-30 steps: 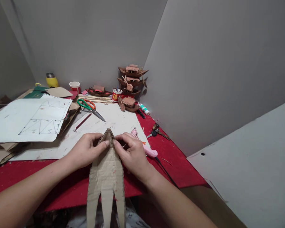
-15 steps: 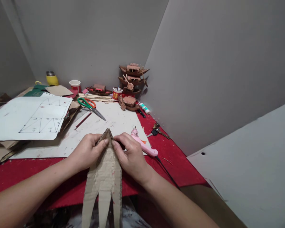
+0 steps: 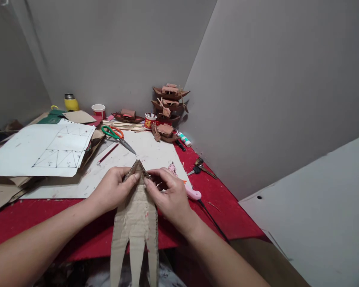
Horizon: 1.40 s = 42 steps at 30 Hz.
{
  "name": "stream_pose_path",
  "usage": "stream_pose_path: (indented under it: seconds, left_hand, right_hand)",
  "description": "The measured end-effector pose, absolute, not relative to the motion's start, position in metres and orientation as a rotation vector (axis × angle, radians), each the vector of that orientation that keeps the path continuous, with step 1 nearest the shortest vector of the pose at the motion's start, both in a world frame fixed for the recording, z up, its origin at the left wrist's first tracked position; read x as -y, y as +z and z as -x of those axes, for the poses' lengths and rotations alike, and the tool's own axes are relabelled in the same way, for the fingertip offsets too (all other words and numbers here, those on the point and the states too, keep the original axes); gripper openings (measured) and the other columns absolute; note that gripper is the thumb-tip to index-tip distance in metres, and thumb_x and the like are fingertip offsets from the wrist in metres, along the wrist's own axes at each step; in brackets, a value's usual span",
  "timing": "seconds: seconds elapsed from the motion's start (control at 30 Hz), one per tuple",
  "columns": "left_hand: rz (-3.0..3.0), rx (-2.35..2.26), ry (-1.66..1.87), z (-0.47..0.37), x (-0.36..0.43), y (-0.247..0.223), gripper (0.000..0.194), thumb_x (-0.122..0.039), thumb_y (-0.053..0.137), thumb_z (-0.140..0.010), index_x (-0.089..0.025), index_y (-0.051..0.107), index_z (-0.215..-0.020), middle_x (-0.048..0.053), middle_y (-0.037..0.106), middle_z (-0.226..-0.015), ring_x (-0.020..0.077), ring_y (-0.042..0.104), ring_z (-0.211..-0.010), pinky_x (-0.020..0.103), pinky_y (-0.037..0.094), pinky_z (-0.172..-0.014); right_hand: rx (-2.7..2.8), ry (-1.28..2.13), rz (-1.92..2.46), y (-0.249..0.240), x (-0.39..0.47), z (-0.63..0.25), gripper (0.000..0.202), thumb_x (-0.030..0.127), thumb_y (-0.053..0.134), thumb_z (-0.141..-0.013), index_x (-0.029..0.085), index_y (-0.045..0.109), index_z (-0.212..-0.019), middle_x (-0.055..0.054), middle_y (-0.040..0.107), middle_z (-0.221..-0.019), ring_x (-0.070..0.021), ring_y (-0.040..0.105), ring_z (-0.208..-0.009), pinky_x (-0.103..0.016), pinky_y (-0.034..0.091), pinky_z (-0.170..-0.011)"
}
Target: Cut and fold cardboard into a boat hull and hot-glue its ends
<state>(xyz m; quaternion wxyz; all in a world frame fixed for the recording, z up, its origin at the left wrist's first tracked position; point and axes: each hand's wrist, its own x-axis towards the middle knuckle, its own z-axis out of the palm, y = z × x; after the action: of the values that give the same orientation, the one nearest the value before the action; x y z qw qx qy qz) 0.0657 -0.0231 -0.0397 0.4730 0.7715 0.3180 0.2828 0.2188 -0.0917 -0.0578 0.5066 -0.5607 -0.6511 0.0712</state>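
A long cut cardboard piece has its folded, pointed end towards the table and its three tapering strips towards me. My left hand pinches the left edge near the point, thumb on the face. On the other edge, my right hand is closed with its thumb against the cardboard; its fingertips are partly hidden behind the edge. Just beyond the right hand lies a pink hot glue gun, partly covered by that hand. Scissors with green and orange handles rest beyond the cardboard point, beside a dark red pencil.
Several brown model boats are stacked in the back corner. Nearby are a red paper cup, wooden sticks and keys. A paper drawing tops the cardboard pile at left. A grey wall bounds the right side.
The view has shifted slightly, so the table things sit a little further right. My right hand has slid slightly down the cardboard edge, while the left keeps its pinch.
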Motion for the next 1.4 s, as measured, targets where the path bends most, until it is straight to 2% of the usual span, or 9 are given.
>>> stream_pose_path:
  seconds: [0.13,0.37,0.87,1.17,1.27,1.4]
  left_hand:
    - [-1.868,-0.824,0.702,-0.064,0.022,-0.037,0.031,-0.037,0.048,-0.084,-0.011,0.063,-0.073,-0.002,0.051,-0.062,0.0116,0.043,-0.059,0.021,0.035,-0.054]
    - [-1.896,-0.748,0.754,-0.064,0.022,-0.037,0.026,-0.033,0.048,-0.084,-0.014,0.061,-0.071,-0.003,0.05,-0.063,0.0113,0.042,-0.059,0.02,0.036,-0.054]
    - [-1.929,-0.737,0.772,-0.065,0.023,-0.044,0.025,-0.029,0.047,-0.086,-0.014,0.057,-0.068,-0.004,0.045,-0.061,0.0099,0.038,-0.058,0.019,0.033,-0.053]
    - [-1.838,-0.727,0.767,-0.064,0.022,-0.047,0.028,-0.033,0.05,-0.084,-0.014,0.055,-0.064,-0.005,0.042,-0.057,0.0097,0.037,-0.056,0.02,0.032,-0.053]
    - [-1.782,-0.69,0.749,-0.063,0.021,-0.044,0.026,-0.034,0.053,-0.083,-0.013,0.061,-0.071,-0.004,0.051,-0.06,0.0107,0.043,-0.058,0.021,0.035,-0.056]
    - [-1.8,-0.656,0.706,-0.059,0.017,-0.039,0.031,-0.04,0.055,-0.083,-0.012,0.068,-0.088,0.003,0.067,-0.078,0.017,0.056,-0.071,0.026,0.044,-0.066]
  right_hand:
    - [1.581,0.241,1.39,-0.059,0.092,-0.219,0.013,0.021,0.061,-0.082,0.013,0.067,-0.09,-0.005,0.068,-0.077,-0.0137,0.06,-0.062,-0.024,0.046,-0.058]
    - [1.625,0.204,1.327,-0.063,0.091,-0.216,0.013,0.012,0.054,-0.084,0.012,0.067,-0.084,-0.007,0.069,-0.077,-0.0164,0.063,-0.071,-0.025,0.046,-0.067]
    - [1.727,0.158,1.314,-0.065,0.092,-0.216,0.015,0.012,0.05,-0.085,0.015,0.062,-0.078,-0.005,0.062,-0.07,-0.0161,0.057,-0.066,-0.026,0.042,-0.063]
    - [1.675,0.184,1.33,-0.064,0.091,-0.211,0.014,0.012,0.051,-0.082,0.016,0.061,-0.073,-0.003,0.061,-0.067,-0.0152,0.056,-0.063,-0.025,0.04,-0.061]
    - [1.626,0.216,1.33,-0.064,0.089,-0.212,0.014,0.013,0.052,-0.081,0.016,0.063,-0.074,-0.003,0.062,-0.067,-0.0149,0.056,-0.062,-0.025,0.041,-0.06]
    - [1.617,0.267,1.338,-0.062,0.087,-0.214,0.016,0.015,0.051,-0.082,0.016,0.063,-0.072,-0.002,0.063,-0.066,-0.0143,0.056,-0.062,-0.024,0.042,-0.06]
